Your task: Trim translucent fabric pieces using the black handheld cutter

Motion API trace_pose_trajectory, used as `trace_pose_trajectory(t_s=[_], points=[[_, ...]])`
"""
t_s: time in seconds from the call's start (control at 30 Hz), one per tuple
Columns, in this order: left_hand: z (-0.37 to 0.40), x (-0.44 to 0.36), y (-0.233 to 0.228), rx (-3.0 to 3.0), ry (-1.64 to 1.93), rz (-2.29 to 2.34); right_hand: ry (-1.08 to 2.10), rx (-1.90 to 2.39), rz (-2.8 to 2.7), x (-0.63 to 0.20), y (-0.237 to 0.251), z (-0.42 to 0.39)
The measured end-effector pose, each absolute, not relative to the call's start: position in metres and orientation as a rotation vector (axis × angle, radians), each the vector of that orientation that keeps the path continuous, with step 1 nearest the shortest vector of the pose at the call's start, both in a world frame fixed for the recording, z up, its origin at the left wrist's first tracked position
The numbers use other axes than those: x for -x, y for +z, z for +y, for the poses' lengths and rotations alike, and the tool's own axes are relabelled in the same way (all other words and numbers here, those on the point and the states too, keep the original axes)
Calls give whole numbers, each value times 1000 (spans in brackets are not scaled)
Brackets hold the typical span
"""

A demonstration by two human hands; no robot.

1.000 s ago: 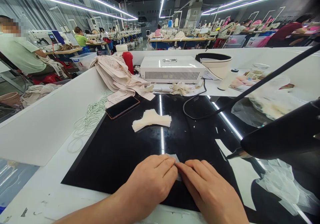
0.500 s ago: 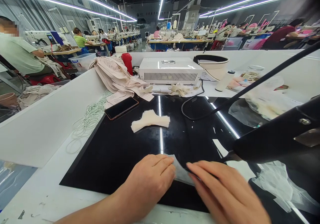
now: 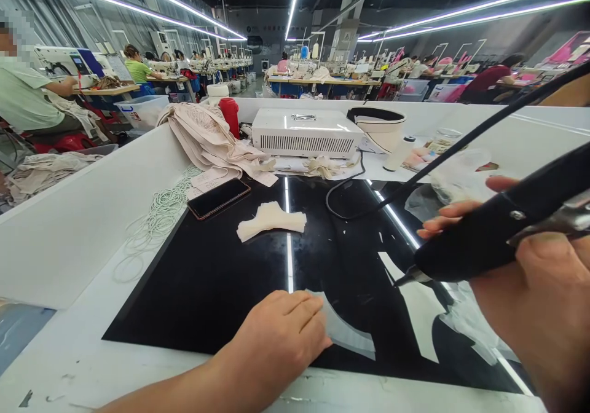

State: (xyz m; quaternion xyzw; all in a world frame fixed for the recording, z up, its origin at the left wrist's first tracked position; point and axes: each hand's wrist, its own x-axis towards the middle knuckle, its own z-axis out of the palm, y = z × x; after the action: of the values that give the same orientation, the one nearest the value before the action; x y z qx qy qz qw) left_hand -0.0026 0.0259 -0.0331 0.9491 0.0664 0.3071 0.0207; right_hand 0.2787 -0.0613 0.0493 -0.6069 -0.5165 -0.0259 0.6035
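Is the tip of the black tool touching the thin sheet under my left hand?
Apart. The head view shows the tool tip raised, with bare black mat between it and the sheet.

Left hand [image 3: 276, 333] presses a translucent fabric piece [image 3: 345, 333]; right hand [image 3: 530, 284] grips a black tool [image 3: 488, 238].

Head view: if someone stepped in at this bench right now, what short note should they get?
Left hand: flat, pressing the thin translucent fabric piece onto the glossy black mat.
Right hand: grip closed on the black corded pen-shaped tool, tip above the mat, off the piece.
Small cream fabric stack lies mid-mat; black phone behind it.
Done: piece laid flat. Left: no tool contact yet.
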Motion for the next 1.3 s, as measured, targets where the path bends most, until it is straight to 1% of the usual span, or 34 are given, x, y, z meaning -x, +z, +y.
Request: trace_pose_trajectory(t_s=[0.03,0.1,0.23,0.33,0.4,0.7,1.3], points=[[26,3,-33,-2945,950,204,79,1316,-1084,-270,55,-58],[27,3,-33,-2957,938,203,223,1213,-999,-253,63,-50],[27,4,-32,-2998,921,206,270,1072,-1028,-219,61,-34],[26,3,-31,-3004,945,198,306,859,-991,-196,53,-23],[26,3,-29,-3004,961,195,321,790,-973,-184,48,-16],[27,3,-28,-3017,998,200,335,779,-956,-174,33,-1],[26,3,-26,-3019,1007,199,341,769,-940,-173,33,-4]])
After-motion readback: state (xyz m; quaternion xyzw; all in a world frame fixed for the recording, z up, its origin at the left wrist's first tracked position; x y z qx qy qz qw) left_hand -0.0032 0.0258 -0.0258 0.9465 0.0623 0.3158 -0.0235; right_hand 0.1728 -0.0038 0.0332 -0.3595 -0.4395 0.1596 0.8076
